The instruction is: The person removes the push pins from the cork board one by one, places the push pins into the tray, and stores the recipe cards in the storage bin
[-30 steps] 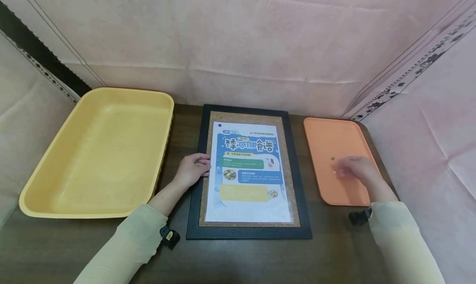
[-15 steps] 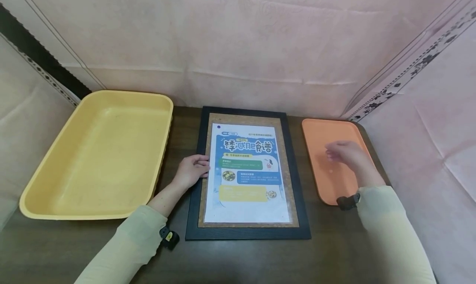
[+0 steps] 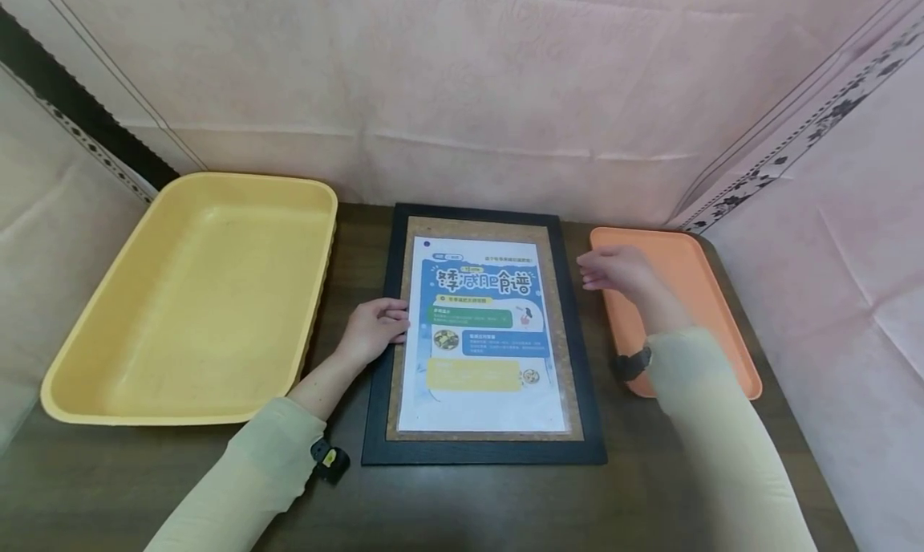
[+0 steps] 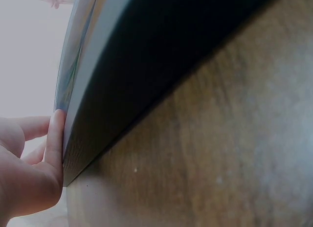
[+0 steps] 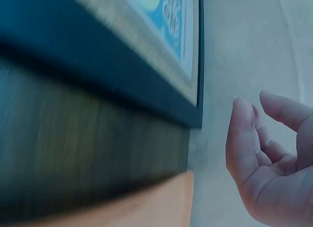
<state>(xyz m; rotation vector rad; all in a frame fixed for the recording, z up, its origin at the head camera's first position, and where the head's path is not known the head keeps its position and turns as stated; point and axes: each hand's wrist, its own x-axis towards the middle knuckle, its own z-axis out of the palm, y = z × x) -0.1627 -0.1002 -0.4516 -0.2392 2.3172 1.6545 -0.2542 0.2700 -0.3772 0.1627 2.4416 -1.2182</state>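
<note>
My left hand (image 3: 372, 329) rests on the left side of a black-framed cork board (image 3: 484, 452), its fingertips at the edge of a printed sheet (image 3: 480, 411). In the left wrist view, one fairly straight finger (image 4: 55, 139) lies along the frame's border. The sheet covers most of the cork, with a small purple dot (image 3: 427, 244) at its top left corner. Between the board and an orange tray (image 3: 696, 295) hovers my right hand (image 3: 619, 273). Its fingers are bent, thumb and fingertips close together. Whether something small sits between them is hidden.
A large yellow tub (image 3: 202, 311) stands at the left, near my left forearm. Pale pink cloth walls (image 3: 462, 95) close off the back and sides. Dark wood tabletop (image 3: 462, 504) lies under everything.
My right hand has lifted from the orange tray and moved left and away from me, to beside the board's right edge. The left hand and the board have stayed put.
</note>
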